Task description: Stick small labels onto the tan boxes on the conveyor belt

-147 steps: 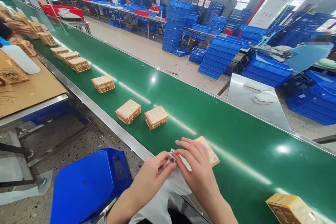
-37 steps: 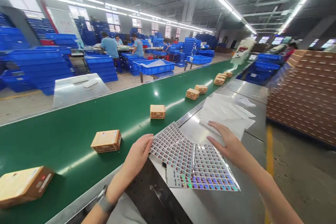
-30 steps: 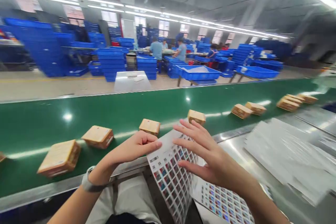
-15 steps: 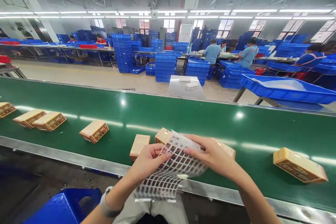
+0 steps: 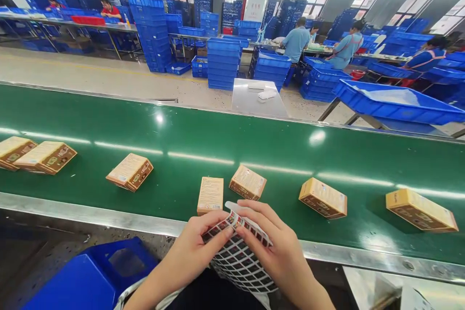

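A curved sheet of small dark stickers [image 5: 238, 259] with a white grid between them hangs over my lap. My left hand [image 5: 203, 237] pinches its upper left edge between thumb and fingers. On the other side, my right hand [image 5: 272, 237] grips the upper right part, thumb in front and fingers behind. Both thumbs nearly meet at the sheet's top, where it is bent. Just beyond my hands, a small cardboard box [image 5: 210, 193] and a tilted box [image 5: 248, 182] lie on the green conveyor belt [image 5: 189, 131].
More boxes lie along the belt, including one box [image 5: 323, 197] to the right and another box [image 5: 130, 172] to the left. A blue plastic stool [image 5: 83, 276] stands at lower left. Across the belt are a metal table [image 5: 258, 101], a blue tray [image 5: 399, 101], stacked crates and several seated people.
My hands and the sticker sheet have come lower and closer to my body, and the sheet is now bent at its top. The view has tilted downward, showing the boxes beyond my hands more fully.
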Available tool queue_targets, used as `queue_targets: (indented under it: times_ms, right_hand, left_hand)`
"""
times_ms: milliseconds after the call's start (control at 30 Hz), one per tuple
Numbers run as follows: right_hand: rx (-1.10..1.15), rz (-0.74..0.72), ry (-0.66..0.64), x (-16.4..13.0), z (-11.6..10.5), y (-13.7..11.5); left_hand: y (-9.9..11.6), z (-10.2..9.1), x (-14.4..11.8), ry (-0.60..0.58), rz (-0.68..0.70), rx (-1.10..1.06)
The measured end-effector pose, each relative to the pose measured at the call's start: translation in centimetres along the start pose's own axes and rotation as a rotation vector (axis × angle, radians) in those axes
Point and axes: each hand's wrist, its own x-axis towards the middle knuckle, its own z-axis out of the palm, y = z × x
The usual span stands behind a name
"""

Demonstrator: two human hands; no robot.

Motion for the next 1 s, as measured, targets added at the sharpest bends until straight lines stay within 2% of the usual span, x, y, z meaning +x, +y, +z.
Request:
queue_targets:
  times_ms: [133,200,300,400,567,700,867,1000]
  right_hand:
    - [0.077,0.148,0.032,-0.7,-0.3,0.2]
    - [0.083,0.203,0.077,-1.0,-0.6,0.3]
    - [0.17,0.26,0.077,-1.4,-1.1,0.4]
    - [0.214,0.314,0.043,-1.7,-1.4,0.5]
    - [0.22,0.372,0.066,-1.7,-1.8,0.8]
    - [0.217,0.357,0.054,-1.6,-1.8,1.1]
    - [0.133,0.249,0.105,-1.5,-1.0,1.6]
    - [-0.026,0.124,0.177,-1.4,-0.3,2.1]
  left_hand:
    - [-0.5,0.7,0.2,0.009,0.069,0.125]
    - [-0.9,1.1,0.6,0.103,0.083,0.139]
    - [-1.2,1.7,1.5,0.237,0.149,0.193]
    - [-1.0,2.0,2.3,0.182,0.24,0.263]
    - [-0.6,2.3,2.8,0.111,0.102,0.281]
    - [-0.6,2.7,3.0,0.096,0.096,0.288]
    - [-0.8,2.6,2.9,0.05,-0.036,0.197]
    - [-1.1,2.5,2.7,0.001,-0.175,0.049]
